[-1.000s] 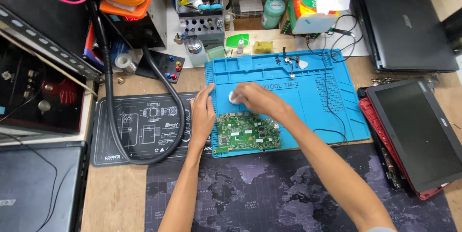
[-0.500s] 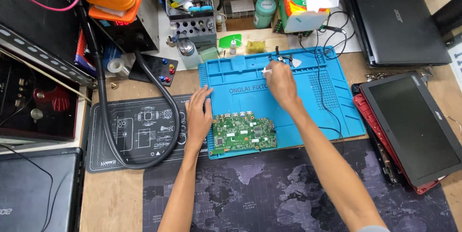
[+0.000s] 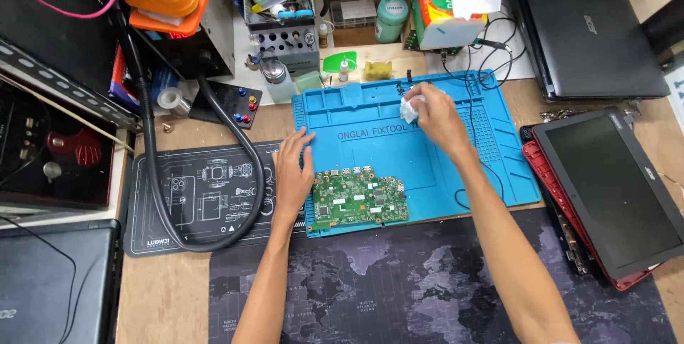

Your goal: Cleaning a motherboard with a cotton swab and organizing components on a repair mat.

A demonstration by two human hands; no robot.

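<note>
A green circuit board lies on the near left part of a blue work mat. My left hand rests flat at the mat's left edge, fingers spread, touching the board's left side and holding nothing. My right hand is up at the mat's far edge, fingers closed on a crumpled white tissue, next to small tools standing in the mat's top compartments.
A black hose loops over a black printed mat on the left. Tool holder, small bottles and a tissue box line the back. Laptops lie at right, far right and near left. A dark map-print mat covers the front.
My right hand has moved with the tissue from over the circuit board up to the far edge of the blue mat. My left hand has stayed by the board's left side.
</note>
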